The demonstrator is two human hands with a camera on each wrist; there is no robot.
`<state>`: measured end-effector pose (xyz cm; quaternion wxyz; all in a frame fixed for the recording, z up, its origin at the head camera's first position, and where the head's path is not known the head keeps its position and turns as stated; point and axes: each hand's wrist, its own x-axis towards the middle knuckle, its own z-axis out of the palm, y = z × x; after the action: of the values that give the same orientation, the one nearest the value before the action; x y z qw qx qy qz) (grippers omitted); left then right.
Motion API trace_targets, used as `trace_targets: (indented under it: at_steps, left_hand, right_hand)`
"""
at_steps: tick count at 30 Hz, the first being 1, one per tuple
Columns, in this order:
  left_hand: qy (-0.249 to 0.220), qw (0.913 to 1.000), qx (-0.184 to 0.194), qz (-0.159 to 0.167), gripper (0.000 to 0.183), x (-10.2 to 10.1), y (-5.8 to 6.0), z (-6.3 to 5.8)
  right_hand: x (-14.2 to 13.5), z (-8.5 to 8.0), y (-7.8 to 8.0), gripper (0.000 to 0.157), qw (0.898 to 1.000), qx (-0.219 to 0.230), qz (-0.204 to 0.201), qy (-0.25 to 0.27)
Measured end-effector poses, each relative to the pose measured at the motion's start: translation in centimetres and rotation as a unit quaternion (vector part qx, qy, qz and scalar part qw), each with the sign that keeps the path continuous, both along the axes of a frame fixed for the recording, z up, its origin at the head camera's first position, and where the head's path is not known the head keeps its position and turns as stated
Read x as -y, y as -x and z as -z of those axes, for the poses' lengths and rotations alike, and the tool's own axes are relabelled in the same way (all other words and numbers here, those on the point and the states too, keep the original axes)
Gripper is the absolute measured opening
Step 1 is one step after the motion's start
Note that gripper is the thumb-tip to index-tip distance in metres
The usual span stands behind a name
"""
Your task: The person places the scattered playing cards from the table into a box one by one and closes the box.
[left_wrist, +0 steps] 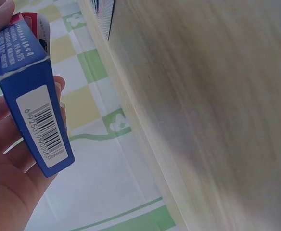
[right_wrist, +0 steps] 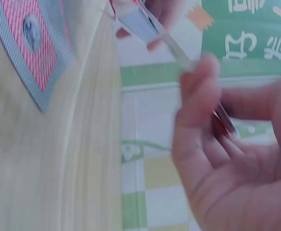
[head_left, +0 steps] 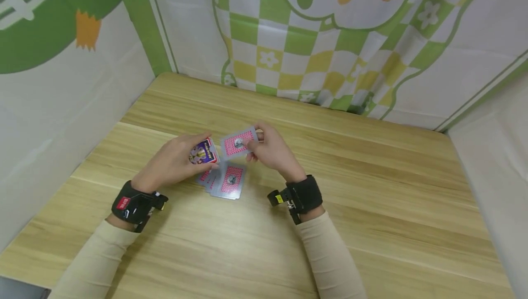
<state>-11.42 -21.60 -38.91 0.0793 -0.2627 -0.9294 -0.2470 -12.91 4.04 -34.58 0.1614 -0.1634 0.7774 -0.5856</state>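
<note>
My left hand [head_left: 173,159] grips a small playing-card box [head_left: 203,152] between thumb and fingers. In the left wrist view the box [left_wrist: 37,106] turns its blue barcode side to the camera. My right hand [head_left: 275,151] pinches red-backed playing cards [head_left: 238,143] by their right end, thumb on top. Their far end points at the mouth of the box. The right wrist view shows these held cards [right_wrist: 178,52] nearly edge-on. Below both hands, an overlapping pile of playing cards [head_left: 232,180] lies face down on the table, its left part partly covered by the left hand.
The wooden table [head_left: 371,198] reaches back to a green-and-yellow checked curtain [head_left: 288,42]. A pale cloth wall [head_left: 82,88] stands along the left side and another [head_left: 495,152] along the right. Each wrist wears a black strap with a small camera.
</note>
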Motion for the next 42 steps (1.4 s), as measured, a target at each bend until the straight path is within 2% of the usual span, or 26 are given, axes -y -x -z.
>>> trace_targets:
  at_steps: [3,5,7,12,17,21,24,27,29,33,35,37,39,42]
  left_hand:
    - [-0.006,1.0000,0.002,0.004,0.084,-0.1,0.0,0.0]
    - [-0.013,0.9999,0.005,0.009,0.084,-0.1,0.0,0.0]
    - [-0.018,0.9997,0.007,0.015,0.084,-0.2,-0.1,0.0]
    - [-0.019,0.9997,0.006,0.015,0.085,-0.3,-0.1,-0.1]
    - [-0.015,0.9998,0.003,0.014,0.086,-0.3,-0.1,-0.1]
    - [-0.014,0.9998,-0.007,0.014,0.085,-0.2,-0.1,-0.1]
    - [-0.013,0.9996,-0.011,0.022,0.082,-0.2,-0.2,-0.1]
    - [-0.013,0.9988,-0.009,0.047,0.080,-0.4,-0.4,-0.2]
    - [-0.011,0.9977,-0.010,0.067,0.079,-0.7,-0.5,-0.2]
    - [0.001,0.9966,-0.024,0.079,0.071,-1.0,-0.7,-0.1]
    - [0.007,0.9965,-0.030,0.078,0.067,-1.1,-0.7,0.0]
    - [0.006,0.9967,-0.029,0.076,0.063,-1.0,-0.7,0.1]
    - [0.005,0.9973,-0.028,0.067,0.062,-0.9,-0.6,0.1]
    - [0.005,0.9988,-0.026,0.041,0.069,-0.7,-0.5,0.1]
  right_hand:
    - [0.8,0.0,-0.2,0.024,0.998,-0.010,0.037,0.050]
    - [1.4,0.3,-0.3,0.028,0.997,-0.025,0.051,0.056]
    - [1.7,1.4,0.0,0.030,0.996,-0.040,0.057,0.057]
    - [2.0,1.5,-0.1,0.033,0.996,-0.058,0.060,0.044]
    - [2.2,1.6,-0.3,0.028,0.996,-0.055,0.057,0.041]
    - [2.4,1.6,-0.4,0.026,0.998,-0.049,0.029,-0.012]
    - [2.6,1.7,-0.5,0.026,0.996,-0.064,0.010,-0.061]
    - [3.0,1.9,-0.7,0.032,0.988,-0.105,-0.020,-0.110]
    - [3.5,2.2,-1.0,0.036,0.980,-0.129,-0.062,-0.135]
    - [4.6,3.0,-1.8,0.060,0.967,-0.138,-0.146,-0.160]
    - [4.9,3.3,-2.0,0.074,0.963,-0.131,-0.166,-0.168]
    - [4.8,3.3,-2.0,0.082,0.959,-0.125,-0.175,-0.187]
    - [4.5,3.3,-1.7,0.073,0.959,-0.127,-0.187,-0.173]
    - [3.9,3.5,-1.1,0.049,0.961,-0.138,-0.159,-0.180]
